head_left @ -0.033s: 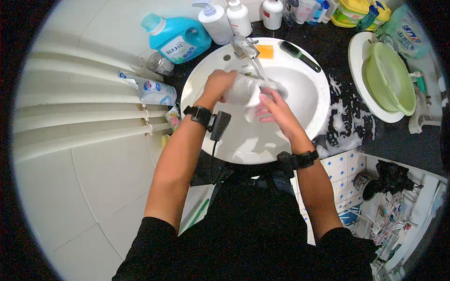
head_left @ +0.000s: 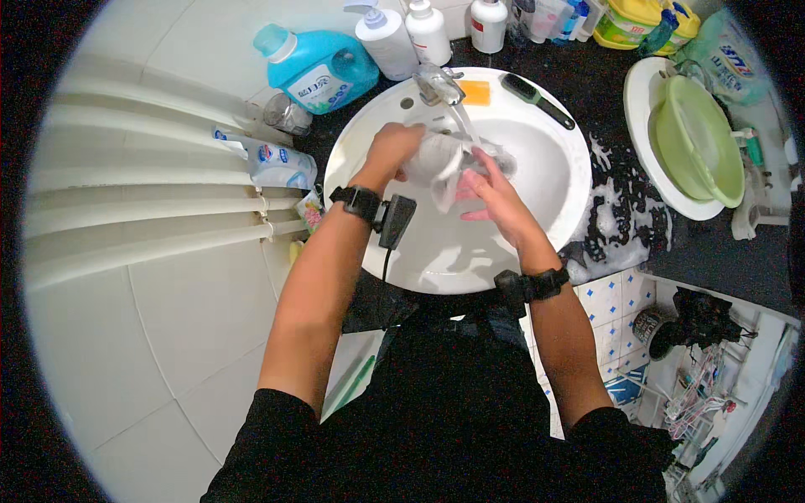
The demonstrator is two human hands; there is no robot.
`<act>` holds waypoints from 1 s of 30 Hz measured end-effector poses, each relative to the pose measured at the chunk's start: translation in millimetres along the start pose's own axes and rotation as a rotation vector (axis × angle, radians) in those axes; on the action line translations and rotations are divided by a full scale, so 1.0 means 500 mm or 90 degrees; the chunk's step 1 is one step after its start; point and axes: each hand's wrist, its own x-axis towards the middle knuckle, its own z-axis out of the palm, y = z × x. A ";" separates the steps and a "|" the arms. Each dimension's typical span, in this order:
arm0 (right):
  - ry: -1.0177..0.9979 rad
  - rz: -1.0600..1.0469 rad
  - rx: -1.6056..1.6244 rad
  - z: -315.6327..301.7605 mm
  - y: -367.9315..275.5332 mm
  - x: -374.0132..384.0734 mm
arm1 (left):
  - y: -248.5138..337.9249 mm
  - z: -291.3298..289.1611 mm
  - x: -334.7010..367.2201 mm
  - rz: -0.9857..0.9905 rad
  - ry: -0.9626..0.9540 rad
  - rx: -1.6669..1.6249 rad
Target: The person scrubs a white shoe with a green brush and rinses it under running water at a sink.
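- Seen from above: both hands over the middle of a round white sink (head_left: pixel 537 251), working a white cloth (head_left: pixel 436 163).
- Left hand (head_left: pixel 390 151) closed around the left end of the white cloth, just under the tap; black strap on the wrist with a small black box hanging from it.
- Right hand (head_left: pixel 495 197) with fingers stretched, pressed against the right side of the cloth, not clamped shut; black strap on that wrist too.
- White cloth bunched between the two hands, inside the sink, right below the chrome tap (head_left: pixel 438 84) and its thin stream of water.
- Orange soap bar (head_left: pixel 475 92) on the sink's back rim, just right of the tap.
- Black brush (head_left: pixel 537 99) lying on the rim to the right of the soap.
- Blue detergent jug (head_left: pixel 319 67) behind the sink to the left; two white pump bottles (head_left: pixel 407 38) behind the tap.
- Dark worktop (head_left: pixel 612 92) to the right of the sink, flecked with white foam.
- Green basin (head_left: pixel 700 138) nested in a white bowl, well to the right of the sink.
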 end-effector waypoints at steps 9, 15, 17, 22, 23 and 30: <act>0.291 -0.508 -0.483 -0.035 0.066 0.162 | 0.066 0.012 -0.028 0.018 -0.150 -0.044; 0.165 0.015 0.233 -0.071 -0.028 0.146 | 0.043 0.017 -0.030 0.032 -0.075 -0.077; 0.069 0.045 0.357 -0.068 -0.041 0.134 | 0.030 0.009 -0.025 0.012 -0.086 -0.083; 0.040 0.077 0.467 -0.038 -0.024 0.116 | -0.031 -0.005 -0.018 -0.027 -0.070 -0.156; 0.033 0.016 0.375 -0.043 -0.013 0.120 | -0.029 -0.012 -0.027 -0.042 -0.078 -0.181; 0.190 -0.066 0.291 0.016 0.010 0.176 | -0.005 -0.051 -0.036 -0.034 -0.182 0.108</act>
